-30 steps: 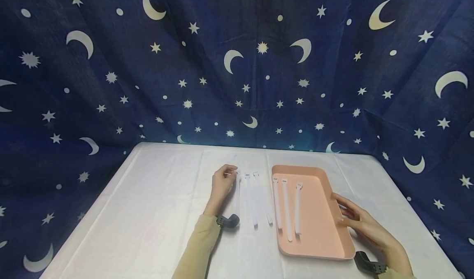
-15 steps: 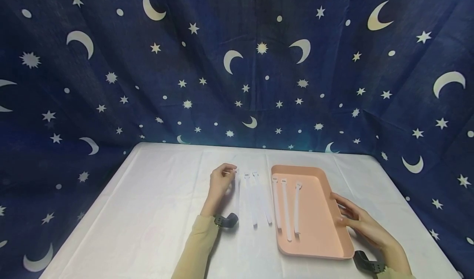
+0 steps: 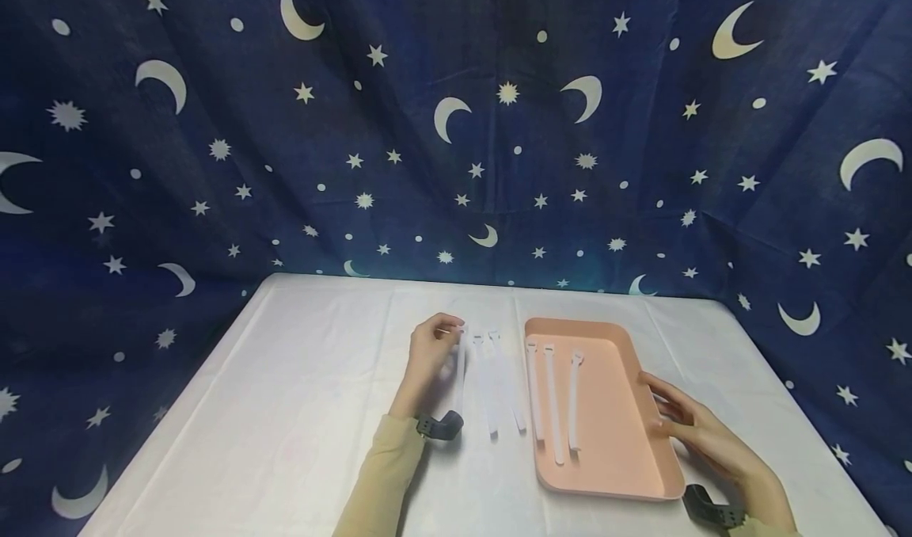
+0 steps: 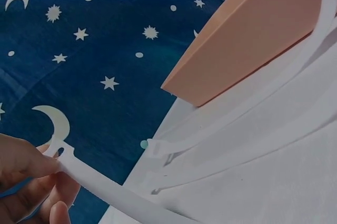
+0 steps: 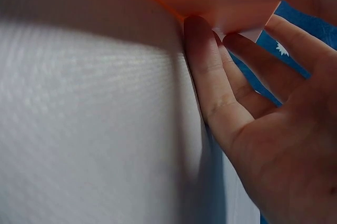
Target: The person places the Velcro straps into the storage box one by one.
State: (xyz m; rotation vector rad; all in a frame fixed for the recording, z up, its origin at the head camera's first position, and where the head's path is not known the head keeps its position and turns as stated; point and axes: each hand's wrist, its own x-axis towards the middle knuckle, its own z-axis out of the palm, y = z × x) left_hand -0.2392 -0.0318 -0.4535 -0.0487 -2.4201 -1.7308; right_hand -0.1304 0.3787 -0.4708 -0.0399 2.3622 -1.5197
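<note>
Strap (image 3: pixel 461 378) slightly rightward, end (image 4: pixel 68 156) in left grip (image 3: pixel 430 352)

The tray (image 3: pixel 620 426) sits on the table (image 3: pixel 285 402), right of its middle — a curtain (image 3: pixel 399 14) hangs behind both. Three straps (image 3: pixel 553 406) lie in the tray's left half. Two more straps (image 3: pixel 485 386) lie on the table, left of the tray — and left of those, one strap (image 3: pixel 461 371) in the left hand (image 3: pixel 429 353). The right hand (image 3: pixel 705 438) touches the tray's right wall.
</note>
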